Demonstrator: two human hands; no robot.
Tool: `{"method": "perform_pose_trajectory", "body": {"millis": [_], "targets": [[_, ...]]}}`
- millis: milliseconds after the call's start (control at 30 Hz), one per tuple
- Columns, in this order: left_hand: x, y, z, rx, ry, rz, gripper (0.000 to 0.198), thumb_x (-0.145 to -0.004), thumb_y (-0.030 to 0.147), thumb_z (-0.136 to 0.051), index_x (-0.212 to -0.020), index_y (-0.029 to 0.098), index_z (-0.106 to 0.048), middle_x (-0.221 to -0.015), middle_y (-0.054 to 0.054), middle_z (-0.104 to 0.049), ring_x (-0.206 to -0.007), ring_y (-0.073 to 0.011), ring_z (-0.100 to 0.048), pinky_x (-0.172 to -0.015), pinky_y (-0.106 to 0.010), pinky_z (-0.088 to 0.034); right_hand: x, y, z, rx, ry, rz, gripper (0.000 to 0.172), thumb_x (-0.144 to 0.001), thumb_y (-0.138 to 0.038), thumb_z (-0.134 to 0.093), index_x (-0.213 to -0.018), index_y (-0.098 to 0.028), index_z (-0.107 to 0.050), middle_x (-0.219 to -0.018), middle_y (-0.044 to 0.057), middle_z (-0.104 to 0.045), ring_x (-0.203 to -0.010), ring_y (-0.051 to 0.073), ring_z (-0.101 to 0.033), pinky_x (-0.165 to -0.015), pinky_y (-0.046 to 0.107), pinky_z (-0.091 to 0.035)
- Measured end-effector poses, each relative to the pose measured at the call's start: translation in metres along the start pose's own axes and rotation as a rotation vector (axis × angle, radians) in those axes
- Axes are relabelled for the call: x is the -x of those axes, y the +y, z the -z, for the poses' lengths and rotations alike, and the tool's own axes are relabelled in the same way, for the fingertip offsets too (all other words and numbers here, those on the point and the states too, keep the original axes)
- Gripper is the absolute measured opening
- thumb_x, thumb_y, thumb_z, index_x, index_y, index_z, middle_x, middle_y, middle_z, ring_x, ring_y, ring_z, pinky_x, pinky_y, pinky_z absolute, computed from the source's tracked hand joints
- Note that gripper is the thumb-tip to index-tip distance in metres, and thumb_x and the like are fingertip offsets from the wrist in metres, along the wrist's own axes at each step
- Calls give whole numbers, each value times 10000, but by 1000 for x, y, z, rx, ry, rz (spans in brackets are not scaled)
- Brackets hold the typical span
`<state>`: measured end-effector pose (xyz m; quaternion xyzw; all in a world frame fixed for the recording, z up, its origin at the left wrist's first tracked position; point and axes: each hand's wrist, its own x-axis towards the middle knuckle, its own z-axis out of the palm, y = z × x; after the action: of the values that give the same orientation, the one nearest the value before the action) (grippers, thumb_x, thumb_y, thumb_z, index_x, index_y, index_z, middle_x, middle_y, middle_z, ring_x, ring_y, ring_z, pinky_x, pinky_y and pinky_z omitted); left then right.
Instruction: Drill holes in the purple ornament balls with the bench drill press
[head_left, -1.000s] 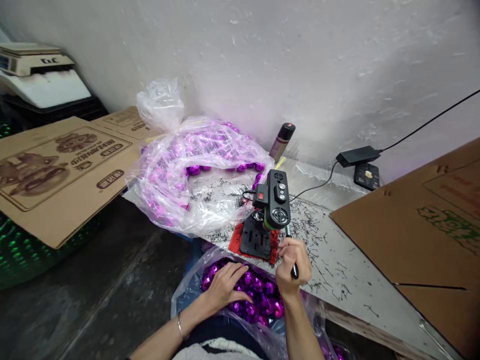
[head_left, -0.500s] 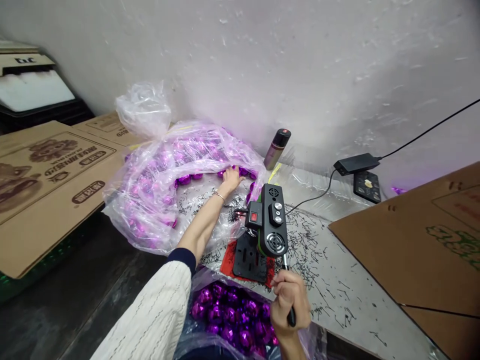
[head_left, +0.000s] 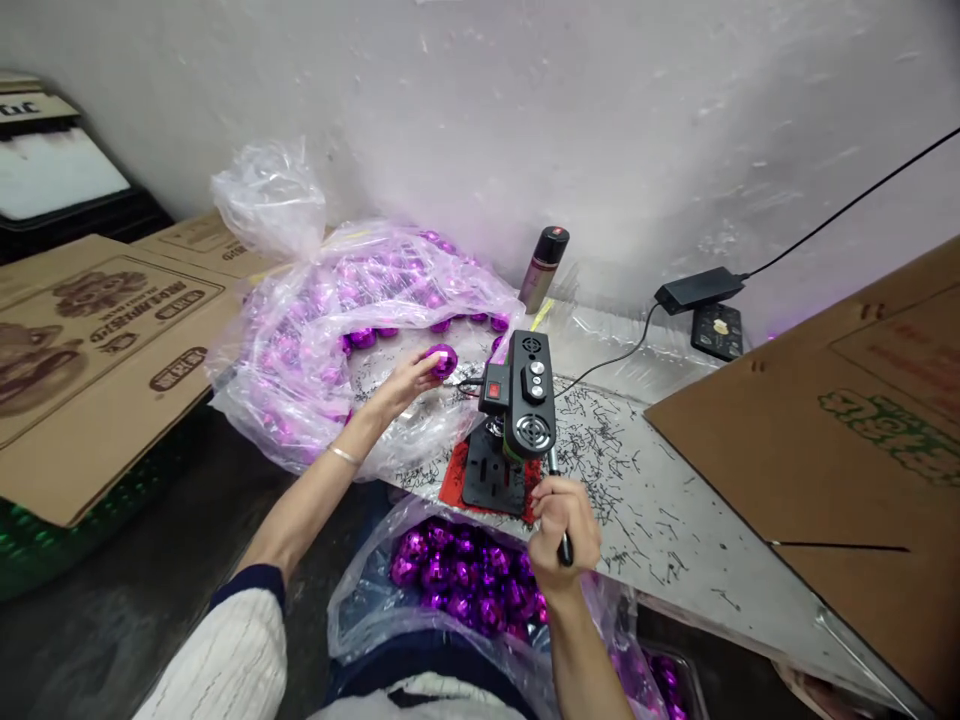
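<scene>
The closed fingers (head_left: 421,374) of my left hand (head_left: 406,385) grip a purple ball (head_left: 445,362) over the littered table (head_left: 652,490), my right fist (head_left: 566,524) wrapping the lever (head_left: 565,551) of a black machine (head_left: 532,388) alongside, while more purple balls (head_left: 459,577) fill clear plastic bags (head_left: 375,265) behind and before me.

On our surface (head_left: 694,535) we see a plastic bag (head_left: 360,275) of purple balls (head_left: 364,338) beyond the left hand (head_left: 411,380), a red mat (head_left: 454,476) just beyond the right hand (head_left: 565,527), and black scraps (head_left: 592,440) strewn to that hand's right.

Black-capped can (head_left: 541,272) near grey wall (head_left: 465,120)
</scene>
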<state>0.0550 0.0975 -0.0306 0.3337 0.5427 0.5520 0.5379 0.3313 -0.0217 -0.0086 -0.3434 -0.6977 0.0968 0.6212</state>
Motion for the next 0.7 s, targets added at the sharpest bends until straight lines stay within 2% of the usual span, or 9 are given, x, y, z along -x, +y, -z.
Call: {"method": "perform_pose_trajectory", "body": {"millis": [67,133,200,267,333,433,567,700], "targets": [[45,-16,7,116,28,17,456,-848,434,-767,-1211,174,-680,-1144,-120,-765,-996,-232,-757,-928,-373,-609,-5,-2,-1,3,16,-1,279,-936,-78,-462,-702,-218,-523,-663,-17,-566,-656,135,-597,-580,285,-441],[86,-38,2,163,51,8,456,-862,469,-747,-1214,187,-677,-1166,-112,-763,-1019,-238,-756,-937,-390,-618,-12,-4,-1,8,36,-4,293,-949,-88,-462,-693,-219,-516,-655,-17,-565,-658,133,-596,-590,286,-433],[118,-62,-14,163,55,-1,477,-892,511,-699,-1248,196,-654,-1220,-113,-748,-1058,-243,-749,-948,-404,-619,-19,-7,-1,11,45,-14,305,-968,-114,-459,-687,-220,-511,-652,-14,-564,-648,132,-587,-594,293,-427],[139,-86,-35,134,65,-27,520,-923,532,-649,-1331,212,-602,-1301,-116,-716,-1121,-253,-731,-965,-418,-613,-25,-10,-1,14,40,-38,310,-986,-146,-455,-689,-223,-505,-649,-14,-554,-641,132,-575,-601,299,-423],[147,-106,-56,65,79,-88,564,-942,533,-623,-1412,230,-542,-1396,-115,-665,-1227,-267,-686,-1020,-432,-585,-30,-13,0,16,32,-60,311,-997,-167,-455,-695,-223,-501,-651,-16,-544,-647,129,-570,-614,300,-424],[143,-124,-78,-77,109,-210,609,-932,548,-635,-1430,216,-522,-1452,-126,-621,-1348,-283,-604,-1124,-445,-509,-33,-15,1,4,12,-65,307,-1002,-178,-460,-701,-222,-502,-662,-19,-546,-664,125,-572,-634,296,-430],[128,-133,-91,-220,193,-329,621,-891,550,-696,-1366,179,-546,-1366,-157,-654,-1293,-287,-634,-1138,-447,-470,-31,-14,3,12,-2,-41,298,-999,-179,-460,-709,-223,-515,-663,-16,-551,-674,134,-578,-640,303,-438],[122,-133,-97,-452,262,-356,522,-856,468,-768,-1276,207,-601,-1241,-122,-697,-1190,-287,-663,-1111,-482,-440,-28,-13,4,-11,-8,-30,285,-984,-152,-470,-713,-223,-520,-692,-9,-575,-691,137,-582,-650,304,-444]]}}
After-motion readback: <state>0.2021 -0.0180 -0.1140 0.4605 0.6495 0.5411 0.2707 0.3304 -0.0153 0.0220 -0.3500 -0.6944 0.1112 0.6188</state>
